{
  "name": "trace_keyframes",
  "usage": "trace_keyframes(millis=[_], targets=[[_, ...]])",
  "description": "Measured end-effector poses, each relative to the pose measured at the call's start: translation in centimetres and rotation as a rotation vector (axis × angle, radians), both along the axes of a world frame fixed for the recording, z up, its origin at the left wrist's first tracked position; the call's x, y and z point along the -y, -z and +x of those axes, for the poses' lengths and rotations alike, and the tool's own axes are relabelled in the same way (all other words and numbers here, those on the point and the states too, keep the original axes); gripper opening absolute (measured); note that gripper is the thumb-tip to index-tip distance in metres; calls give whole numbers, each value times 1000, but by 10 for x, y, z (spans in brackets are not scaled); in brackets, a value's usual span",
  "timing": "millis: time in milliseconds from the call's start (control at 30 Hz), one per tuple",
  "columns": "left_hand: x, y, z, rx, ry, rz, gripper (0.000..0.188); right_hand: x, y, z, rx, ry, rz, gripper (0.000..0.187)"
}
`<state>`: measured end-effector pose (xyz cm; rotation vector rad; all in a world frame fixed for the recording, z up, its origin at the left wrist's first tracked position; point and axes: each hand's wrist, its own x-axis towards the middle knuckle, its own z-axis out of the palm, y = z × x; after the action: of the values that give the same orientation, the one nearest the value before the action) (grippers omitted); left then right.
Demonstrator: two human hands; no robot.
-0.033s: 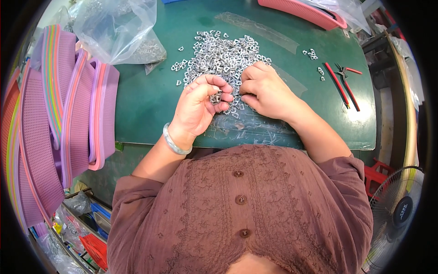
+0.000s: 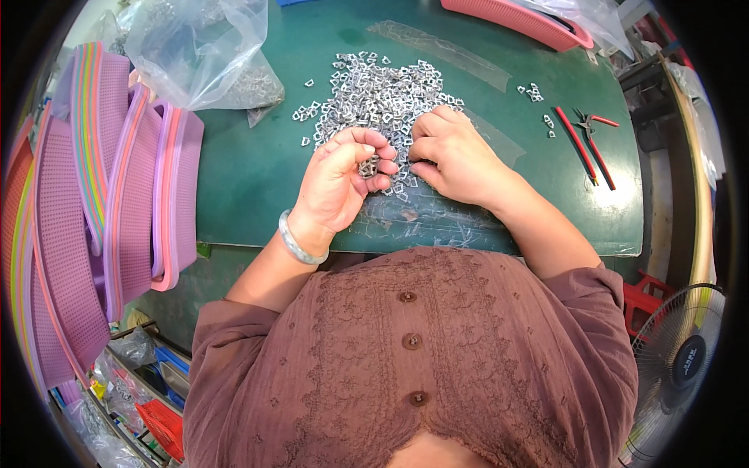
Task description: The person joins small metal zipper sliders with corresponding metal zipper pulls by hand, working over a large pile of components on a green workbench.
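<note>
A heap of small silver metal buckles, shaped like little frames, is spread on the green table in front of me. My left hand, palm turned up at the near edge of the heap, has its fingers curled around a few metal buckles. A pale bangle circles that wrist. Just to the right, my right hand rests palm down against the heap's right side. Its fingers are bent inward and pressed together, and whatever is between the fingertips is hidden.
Stacked purple baskets crowd the left side. A clear plastic bag of metal pieces lies back left. On the right are red-handled pliers, a red stick-like tool and loose buckles. A pink basket sits at the back; a fan stands lower right.
</note>
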<state>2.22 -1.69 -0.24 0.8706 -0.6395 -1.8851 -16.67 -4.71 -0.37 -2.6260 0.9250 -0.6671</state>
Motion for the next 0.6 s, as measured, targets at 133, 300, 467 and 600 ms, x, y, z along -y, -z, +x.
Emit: trace_keyframes(millis=[133,300,467,600], targets=[[-1,0,-1,61,3,18,10,-2,2,5,-8,48,-49,7],[-3,-5,-4,218,62,66,12,2,-4,3,128,41,-19,8],[-7,-4,-9,225,46,24,11,-2,-10,9,325,-26,-104,10],[-7,-4,-12,218,18,-17,10,-1,-10,8,390,-34,-84,11]])
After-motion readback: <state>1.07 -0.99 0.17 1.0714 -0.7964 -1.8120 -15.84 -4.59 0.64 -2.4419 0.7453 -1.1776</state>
